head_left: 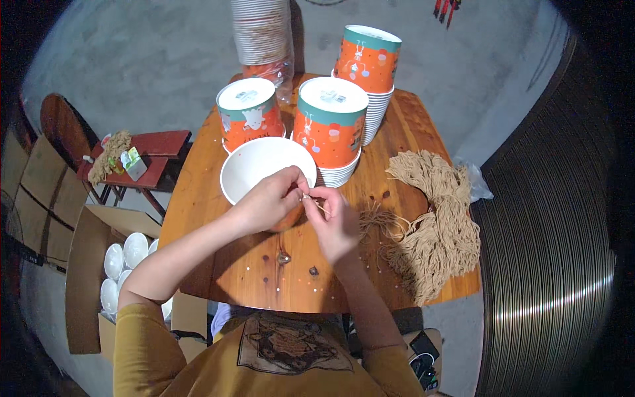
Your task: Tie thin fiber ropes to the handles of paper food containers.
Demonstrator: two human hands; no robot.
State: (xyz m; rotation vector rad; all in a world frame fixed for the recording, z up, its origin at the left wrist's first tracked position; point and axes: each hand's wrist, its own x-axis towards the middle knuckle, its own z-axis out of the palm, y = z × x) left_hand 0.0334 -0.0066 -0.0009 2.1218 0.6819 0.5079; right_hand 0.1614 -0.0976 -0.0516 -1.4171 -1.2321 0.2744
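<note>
A paper bucket, white inside and orange outside, stands open side up near the middle of the wooden table. At the right side of its rim, my left hand and my right hand meet with fingertips pinched together. Between them runs a thin tan string, and both hands are closed on it. The fingers hide whether it passes through the bucket's wall. Loose tan strands lie just right of my right hand, beside a large bundle of tan string.
Upside-down stacks of orange buckets stand behind the open one, with a taller stack further back. A bagged stack rises at the far edge. On the floor at left, a cardboard box holds several white cups. A red bench stands beyond.
</note>
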